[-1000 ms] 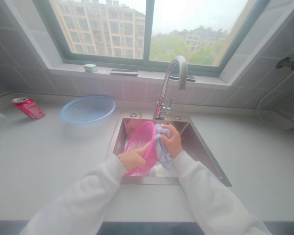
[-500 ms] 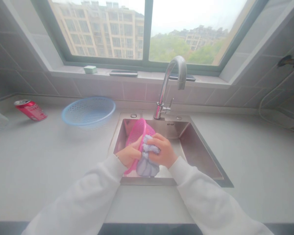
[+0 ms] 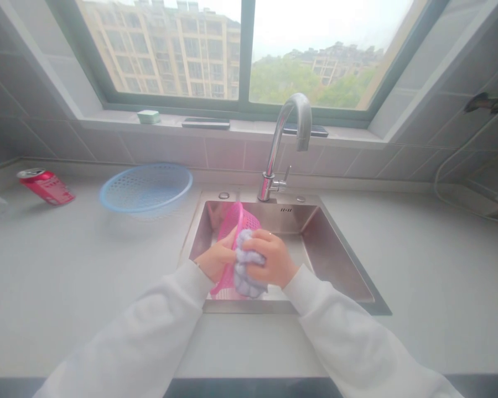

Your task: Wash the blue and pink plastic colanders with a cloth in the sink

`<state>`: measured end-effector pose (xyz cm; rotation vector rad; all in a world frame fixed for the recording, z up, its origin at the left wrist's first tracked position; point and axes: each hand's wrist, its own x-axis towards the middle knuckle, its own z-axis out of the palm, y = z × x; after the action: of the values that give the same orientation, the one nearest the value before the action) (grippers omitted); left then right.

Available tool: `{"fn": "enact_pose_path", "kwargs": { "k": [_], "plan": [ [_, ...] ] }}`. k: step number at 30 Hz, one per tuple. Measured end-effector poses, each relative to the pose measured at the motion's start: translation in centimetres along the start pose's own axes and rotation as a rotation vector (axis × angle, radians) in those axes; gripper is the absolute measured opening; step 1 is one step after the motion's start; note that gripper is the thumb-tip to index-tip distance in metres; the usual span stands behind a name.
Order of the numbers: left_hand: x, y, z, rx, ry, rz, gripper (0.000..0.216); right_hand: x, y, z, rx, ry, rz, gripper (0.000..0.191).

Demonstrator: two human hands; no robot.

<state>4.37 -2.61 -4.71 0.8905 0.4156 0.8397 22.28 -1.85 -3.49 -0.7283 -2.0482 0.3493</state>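
- Two bare hands [image 3: 244, 260] work together inside a stainless steel sink [image 3: 334, 257], both in white sleeves.
- The left hand [image 3: 216, 261] curls narrowly around the edge of a pink plastic basket [image 3: 237, 224], holding it tilted on its side, apparently to keep it steady and present its surface to the other hand.
- The right hand [image 3: 271, 258] is closed around a bunched lilac cloth [image 3: 244, 271], pressing it against the basket; that firm grip seems meant to keep the cloth in contact.
- Basket and cloth sit low in the sink, likely to keep any drips over the basin.
- Behind the sink stands a chrome faucet [image 3: 274, 149], its spout arching toward the basin.
- On the desk [image 3: 66, 276] to the left, a blue plastic basket [image 3: 146, 189] rests upright, beyond it a red drink can [image 3: 45, 186] lying on its side.
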Motion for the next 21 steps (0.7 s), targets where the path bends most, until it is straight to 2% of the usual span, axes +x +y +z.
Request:
{"fn": "enact_pose_path", "kwargs": {
  "k": [2, 4, 6, 9, 12, 14, 17, 21],
  "plan": [
    [-0.2, 0.3, -0.1, 0.027, -0.004, 0.008, 0.091, -0.3, -0.9, 0.6, -0.023, -0.052, -0.088, 0.022],
    [-0.3, 0.5, -0.2, 0.074, -0.059, -0.014, 0.092, -0.2, -0.6, 0.3, -0.051, 0.003, -0.049, 0.024],
    [-0.5, 0.4, -0.2, 0.117, -0.119, -0.043, 0.099, 0.1, 0.5, -0.6, -0.064, 0.122, 0.081, 0.025],
    [-0.7, 0.0, -0.2, 0.142, -0.207, -0.144, 0.110, 0.7, 3.3, -2.5, -0.058, 0.326, 0.378, 0.024],
    [-0.9, -0.2, -0.2, 0.133, -0.227, -0.211, 0.104, 0.7, 6.3, -3.6, 0.011, 0.429, 0.669, 0.028],
    [-0.9, 0.0, 0.0, 0.086, -0.222, -0.190, 0.097, 0.4, 7.8, -3.6, 0.100, 0.481, 0.817, 0.029],
    [-0.7, 0.8, 0.3, 0.002, -0.219, -0.114, 0.092, -0.1, 9.2, -3.2, 0.188, 0.567, 0.913, 0.033],
    [-0.8, 2.0, 0.7, -0.042, -0.174, -0.035, 0.091, -0.3, 9.5, -3.0, 0.182, 0.604, 0.928, 0.032]
  ]
}}
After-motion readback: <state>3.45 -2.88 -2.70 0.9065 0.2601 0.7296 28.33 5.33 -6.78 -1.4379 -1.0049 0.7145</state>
